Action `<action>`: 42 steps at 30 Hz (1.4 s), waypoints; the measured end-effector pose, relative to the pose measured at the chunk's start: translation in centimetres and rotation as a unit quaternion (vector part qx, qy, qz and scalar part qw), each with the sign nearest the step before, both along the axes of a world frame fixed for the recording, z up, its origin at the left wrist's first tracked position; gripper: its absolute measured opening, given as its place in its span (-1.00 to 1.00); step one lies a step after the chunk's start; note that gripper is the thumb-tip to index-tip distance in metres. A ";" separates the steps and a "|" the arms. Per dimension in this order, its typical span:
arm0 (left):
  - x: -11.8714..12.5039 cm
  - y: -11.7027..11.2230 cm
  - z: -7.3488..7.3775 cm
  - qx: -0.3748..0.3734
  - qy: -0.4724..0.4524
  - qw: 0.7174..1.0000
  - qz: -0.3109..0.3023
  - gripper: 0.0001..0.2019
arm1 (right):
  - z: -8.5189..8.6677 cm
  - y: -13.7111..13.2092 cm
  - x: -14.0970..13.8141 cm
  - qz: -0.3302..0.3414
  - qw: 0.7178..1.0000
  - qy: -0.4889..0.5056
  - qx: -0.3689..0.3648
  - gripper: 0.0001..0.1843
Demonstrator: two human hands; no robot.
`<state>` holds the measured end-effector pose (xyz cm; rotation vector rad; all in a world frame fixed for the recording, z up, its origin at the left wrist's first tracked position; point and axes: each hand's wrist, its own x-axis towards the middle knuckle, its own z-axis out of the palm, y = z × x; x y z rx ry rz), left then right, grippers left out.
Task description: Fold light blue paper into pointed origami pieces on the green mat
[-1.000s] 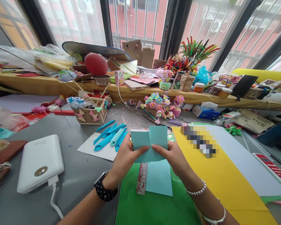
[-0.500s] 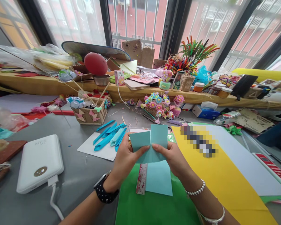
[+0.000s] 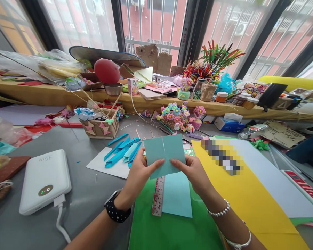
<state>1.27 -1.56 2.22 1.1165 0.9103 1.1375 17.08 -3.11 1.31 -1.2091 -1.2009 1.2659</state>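
Left hand (image 3: 138,171) and right hand (image 3: 196,174) both pinch the paper (image 3: 153,147), thumbs in front near its middle. Likely light, flexible, easily torn; best held close to centre.

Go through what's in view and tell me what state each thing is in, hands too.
Held paper: held up, tear line down from top
Left hand: gripping held paper
Right hand: gripping held paper
Ruler: flat, beside loose sheet
Loose sheet: lying flat
Blue strips: folded, loosely heaped
Power bank: display lit, cable plugged in
Tissue box: open, tissue sticking out
Bottle: on its side
Orange jar: lid on
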 end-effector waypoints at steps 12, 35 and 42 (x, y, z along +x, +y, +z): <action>0.3 -0.2 -0.2 0.017 0.000 1.000 0.014 -0.54 | -0.1 -0.1 -0.5 0.005 0.994 0.095 -0.051 -0.68; 0.0 0.5 -0.4 -0.040 -0.008 0.999 0.002 -0.58 | 0.5 -0.4 -0.6 -0.017 0.982 -0.058 0.181 -0.47; 0.1 0.1 -0.5 -0.015 0.012 0.999 -0.035 -0.71 | 0.2 -0.1 -0.8 -0.010 0.993 -0.058 0.102 -0.70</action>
